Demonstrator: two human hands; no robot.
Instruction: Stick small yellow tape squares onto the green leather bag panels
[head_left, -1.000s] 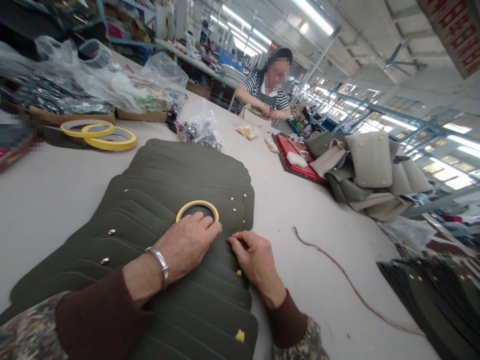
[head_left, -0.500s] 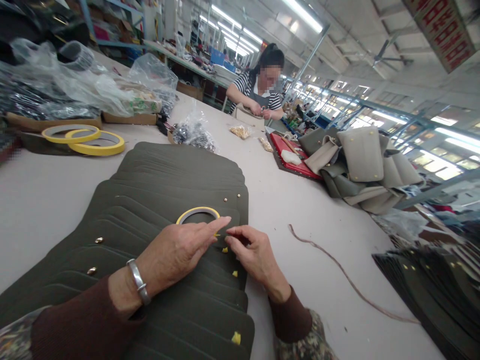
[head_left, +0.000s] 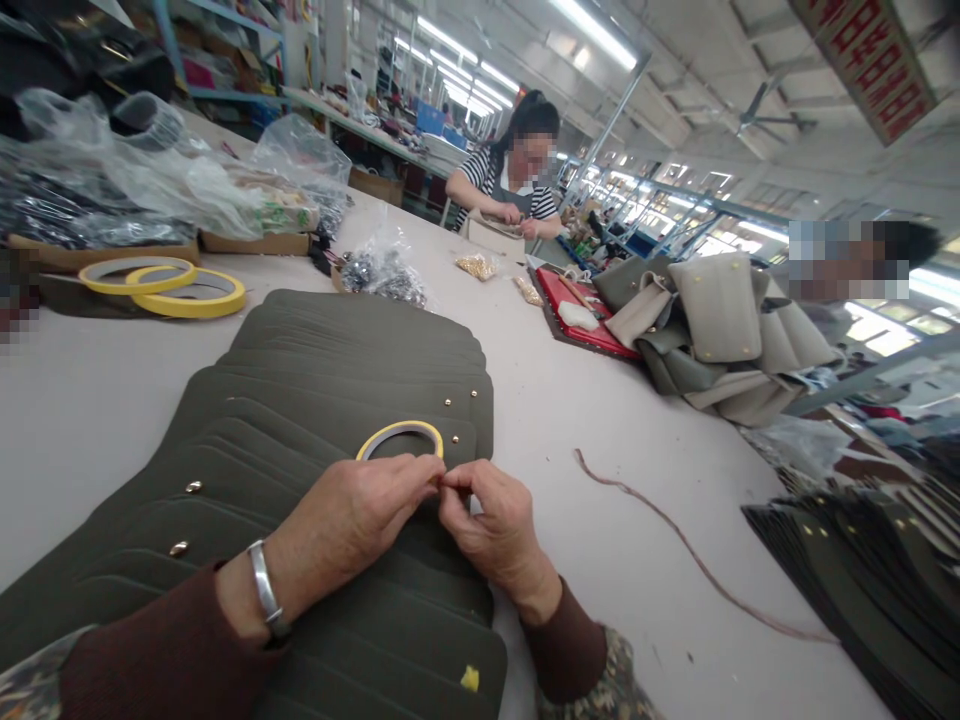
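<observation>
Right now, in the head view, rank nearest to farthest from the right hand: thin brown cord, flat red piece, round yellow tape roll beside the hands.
1. Yellow tape roll, just left.
2. Brown cord, to the right.
3. Red piece, ahead and right.

A pale worktable (head_left: 600, 420) filled the near part of the room and ran on toward the far side. At the far left stood a blue metal shelf rack (head_left: 225, 93), packed with goods, and beside it a long bench (head_left: 352, 122) stretched into the distance. A row of fluorescent tubes (head_left: 448, 40) receded overhead, with one larger tube (head_left: 592, 32) nearer. A fan (head_left: 754, 108) hung below the beamed, whitish ceiling (head_left: 675, 60), and a sign (head_left: 862, 60) with red characters slanted at the upper right. Daylight glared through windows (head_left: 889, 342) on the right, behind metal framing (head_left: 606, 125).
</observation>
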